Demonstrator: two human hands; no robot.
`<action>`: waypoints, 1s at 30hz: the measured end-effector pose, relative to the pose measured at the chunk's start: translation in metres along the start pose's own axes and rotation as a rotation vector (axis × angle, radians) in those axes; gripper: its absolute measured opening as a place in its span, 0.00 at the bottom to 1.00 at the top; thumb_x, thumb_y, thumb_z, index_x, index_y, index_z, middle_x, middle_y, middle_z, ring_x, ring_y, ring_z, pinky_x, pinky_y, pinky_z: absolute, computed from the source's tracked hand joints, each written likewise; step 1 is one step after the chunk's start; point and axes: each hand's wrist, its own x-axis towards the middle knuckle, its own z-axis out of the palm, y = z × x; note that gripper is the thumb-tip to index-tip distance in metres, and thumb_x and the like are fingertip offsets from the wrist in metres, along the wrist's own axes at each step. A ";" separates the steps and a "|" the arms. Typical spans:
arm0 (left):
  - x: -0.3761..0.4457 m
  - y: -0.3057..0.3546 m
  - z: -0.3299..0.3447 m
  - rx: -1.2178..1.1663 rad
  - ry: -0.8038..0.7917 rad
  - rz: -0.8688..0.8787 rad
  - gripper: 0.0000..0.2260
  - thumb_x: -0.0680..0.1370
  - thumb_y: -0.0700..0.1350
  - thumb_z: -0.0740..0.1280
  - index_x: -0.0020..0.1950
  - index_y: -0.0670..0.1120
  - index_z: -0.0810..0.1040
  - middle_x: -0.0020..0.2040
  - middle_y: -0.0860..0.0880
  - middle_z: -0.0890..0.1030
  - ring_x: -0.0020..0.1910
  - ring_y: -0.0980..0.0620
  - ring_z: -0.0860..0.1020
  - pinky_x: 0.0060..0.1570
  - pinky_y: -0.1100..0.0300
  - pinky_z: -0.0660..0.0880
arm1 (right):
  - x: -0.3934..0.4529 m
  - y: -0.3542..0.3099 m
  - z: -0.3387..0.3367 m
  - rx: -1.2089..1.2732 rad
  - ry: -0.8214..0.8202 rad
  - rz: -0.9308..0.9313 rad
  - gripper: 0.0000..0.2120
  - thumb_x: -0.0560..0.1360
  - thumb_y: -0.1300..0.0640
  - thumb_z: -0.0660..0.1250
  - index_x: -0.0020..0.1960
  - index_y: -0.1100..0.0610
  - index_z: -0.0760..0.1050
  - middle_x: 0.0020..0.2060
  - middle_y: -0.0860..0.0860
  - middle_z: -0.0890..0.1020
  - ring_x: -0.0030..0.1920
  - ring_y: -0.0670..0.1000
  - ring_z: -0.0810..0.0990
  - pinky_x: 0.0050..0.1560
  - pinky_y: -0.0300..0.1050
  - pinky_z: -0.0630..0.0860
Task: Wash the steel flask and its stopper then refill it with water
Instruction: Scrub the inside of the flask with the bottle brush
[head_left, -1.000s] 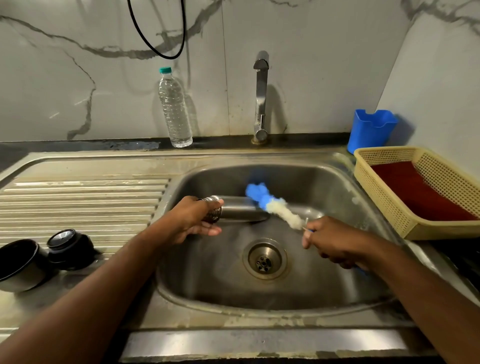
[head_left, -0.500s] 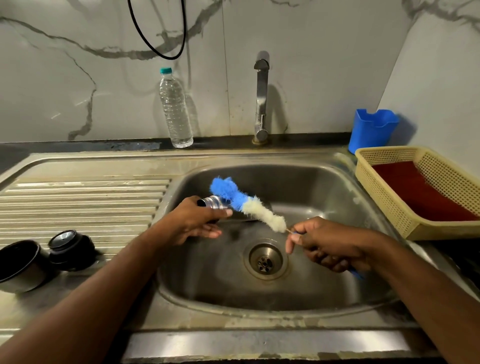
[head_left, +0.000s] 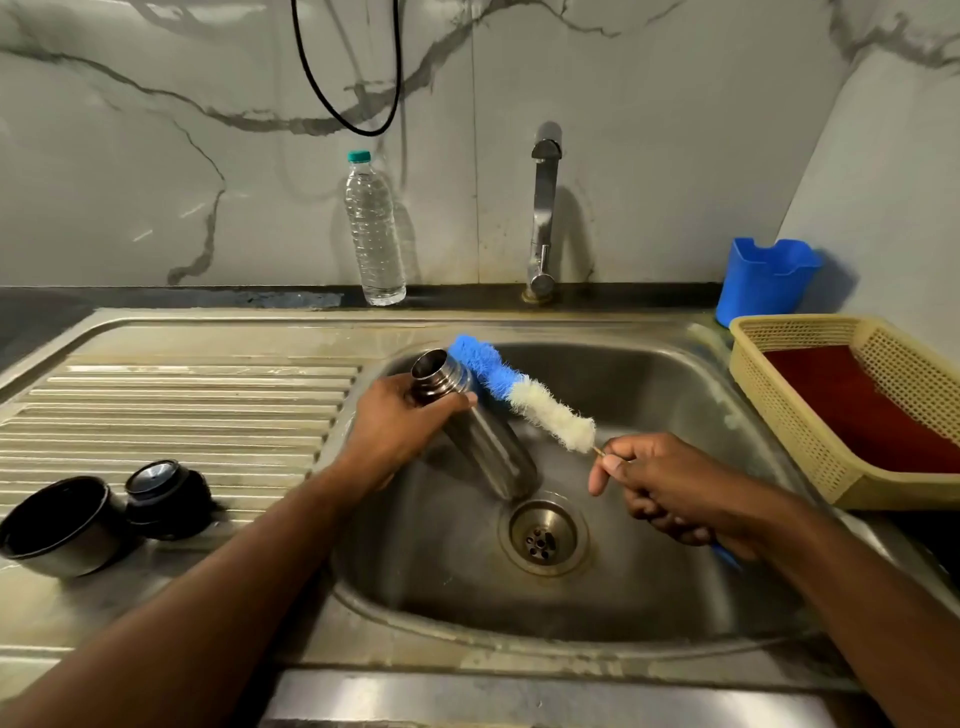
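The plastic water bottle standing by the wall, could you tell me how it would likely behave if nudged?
The plastic water bottle is tall and narrow on a small base, so it probably tips easily. It looks nearly full, so likely fairly heavy; once down, its round body would probably roll.

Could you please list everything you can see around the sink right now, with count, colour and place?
steel flask: one, silver, tilted over the basin, mouth up-left
bottle brush: one, blue and white, beside the flask's neck
stopper: one, black, on the drainboard
cup lid: one, black inside, left of the stopper
water bottle: one, clear, teal cap, by the wall
tap: one, steel, behind the basin
sink: one, steel
blue container: one, right corner
basket: one, yellow, red inside
left hand: grips the flask
right hand: holds the brush handle
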 end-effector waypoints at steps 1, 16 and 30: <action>0.000 0.002 -0.001 -0.005 0.036 0.033 0.10 0.72 0.53 0.81 0.47 0.51 0.85 0.33 0.59 0.84 0.30 0.64 0.80 0.31 0.70 0.74 | 0.000 -0.001 0.001 0.026 -0.008 -0.014 0.16 0.87 0.52 0.56 0.52 0.57 0.79 0.26 0.48 0.68 0.23 0.45 0.58 0.22 0.33 0.55; 0.000 0.005 0.002 -0.388 -0.270 -0.095 0.07 0.79 0.44 0.75 0.54 0.44 0.81 0.45 0.46 0.84 0.46 0.47 0.81 0.51 0.54 0.78 | 0.001 0.001 -0.004 -0.441 0.392 -0.517 0.11 0.80 0.42 0.62 0.50 0.40 0.83 0.34 0.39 0.82 0.36 0.43 0.80 0.41 0.51 0.80; 0.001 -0.007 -0.001 0.008 -0.169 -0.055 0.21 0.67 0.41 0.83 0.56 0.52 0.80 0.50 0.53 0.85 0.49 0.54 0.83 0.41 0.68 0.77 | 0.006 0.002 -0.005 -0.503 0.447 -0.459 0.09 0.78 0.44 0.67 0.45 0.42 0.85 0.38 0.38 0.85 0.40 0.41 0.83 0.46 0.52 0.83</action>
